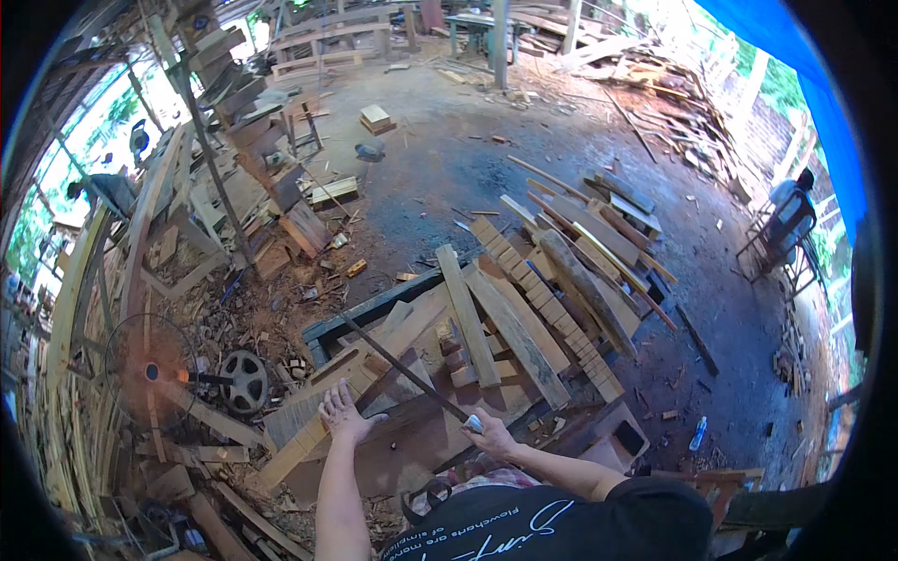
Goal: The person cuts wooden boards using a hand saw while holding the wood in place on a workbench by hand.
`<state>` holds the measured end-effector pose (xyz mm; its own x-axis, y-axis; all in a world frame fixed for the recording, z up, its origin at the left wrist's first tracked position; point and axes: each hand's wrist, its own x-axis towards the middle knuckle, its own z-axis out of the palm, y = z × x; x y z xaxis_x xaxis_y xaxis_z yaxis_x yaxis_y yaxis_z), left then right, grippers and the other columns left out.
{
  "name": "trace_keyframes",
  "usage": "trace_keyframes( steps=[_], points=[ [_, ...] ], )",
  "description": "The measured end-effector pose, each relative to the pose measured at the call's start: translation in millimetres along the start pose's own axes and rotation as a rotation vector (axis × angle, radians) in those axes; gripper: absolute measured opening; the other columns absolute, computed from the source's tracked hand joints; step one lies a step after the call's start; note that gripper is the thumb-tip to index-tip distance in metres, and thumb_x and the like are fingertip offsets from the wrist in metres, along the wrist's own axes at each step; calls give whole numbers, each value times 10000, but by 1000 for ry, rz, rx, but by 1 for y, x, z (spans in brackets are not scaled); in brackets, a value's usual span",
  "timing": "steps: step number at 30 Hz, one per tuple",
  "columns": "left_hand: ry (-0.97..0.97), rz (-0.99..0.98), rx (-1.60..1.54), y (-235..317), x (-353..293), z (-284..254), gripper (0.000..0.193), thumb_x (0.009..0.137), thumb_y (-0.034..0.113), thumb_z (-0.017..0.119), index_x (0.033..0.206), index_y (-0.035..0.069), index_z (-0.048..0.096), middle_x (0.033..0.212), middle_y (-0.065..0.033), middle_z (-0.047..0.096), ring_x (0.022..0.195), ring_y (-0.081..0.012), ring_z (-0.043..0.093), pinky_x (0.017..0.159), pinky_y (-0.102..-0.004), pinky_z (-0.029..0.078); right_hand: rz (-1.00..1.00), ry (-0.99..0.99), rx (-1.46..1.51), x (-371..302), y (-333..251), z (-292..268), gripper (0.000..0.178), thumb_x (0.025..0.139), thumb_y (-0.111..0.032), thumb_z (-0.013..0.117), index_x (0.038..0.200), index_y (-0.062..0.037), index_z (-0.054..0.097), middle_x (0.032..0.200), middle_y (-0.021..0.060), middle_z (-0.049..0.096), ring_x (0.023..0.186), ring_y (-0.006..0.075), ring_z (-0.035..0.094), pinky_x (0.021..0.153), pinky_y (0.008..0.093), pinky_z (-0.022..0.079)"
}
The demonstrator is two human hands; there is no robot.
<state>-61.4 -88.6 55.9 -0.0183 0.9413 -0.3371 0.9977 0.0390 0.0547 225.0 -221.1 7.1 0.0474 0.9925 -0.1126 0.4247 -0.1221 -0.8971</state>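
My left hand (344, 416) lies with its fingers spread on a plank scored with crosswise lines (301, 439), which slants across the near left of the workbench. In my closed right hand (492, 436) is a long, narrow dark bar (402, 369) with a whitish end at the grip. The bar reaches away and to the left, over the wood; I cannot make out what kind of tool it is. Just beyond it stands a carved wooden piece (456, 353). A pale board (468, 316) and a second strip with crosswise lines (547, 304) lie to the right.
A round fan (152, 372) and a spoked wheel (243, 381) are at the left. A dark flat rectangle (630, 437) lies on a board near my right elbow. A bottle (698, 433) is on the floor. Stacked timber fills the left side; a person (790, 210) sits far right.
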Motion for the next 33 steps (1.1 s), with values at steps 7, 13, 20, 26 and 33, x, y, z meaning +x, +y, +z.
trace_keyframes(
  steps=[7,13,20,26,33],
  points=[
    [-1,5,70,-8,2,3,1312,580,757,668,1491,98,-9,1527,-117,132,1420,-303,84,1135,-482,64,50,-89,59,-6,-5,-3,315,866,-215,653,976,-26,427,814,270,583,847,475,580,667,460,460],
    [18,11,54,-8,6,9,1298,591,748,672,1492,109,-11,1530,-120,127,1419,-303,85,1138,-483,53,39,-110,81,-8,7,3,302,865,-188,642,983,-24,418,831,275,571,859,480,567,685,465,452],
    [57,34,33,-12,2,15,1299,585,725,694,1492,120,-12,1529,-114,120,1415,-316,86,1134,-500,47,43,-70,57,-14,2,9,312,863,-213,650,978,-28,427,814,261,578,843,464,582,671,450,455],
    [82,63,-21,-11,4,7,1264,583,703,712,1489,130,41,1519,-112,148,1410,-307,105,1132,-501,69,28,19,30,-22,-15,18,325,865,-269,657,955,-30,456,806,244,592,818,448,594,671,449,464],
    [188,120,-61,-14,-2,12,1243,573,693,724,1479,117,99,1469,-112,229,1388,-308,157,1121,-499,97,59,74,-23,-28,-16,32,319,863,-273,661,947,-30,473,816,231,602,826,441,597,672,445,469]
  ],
)
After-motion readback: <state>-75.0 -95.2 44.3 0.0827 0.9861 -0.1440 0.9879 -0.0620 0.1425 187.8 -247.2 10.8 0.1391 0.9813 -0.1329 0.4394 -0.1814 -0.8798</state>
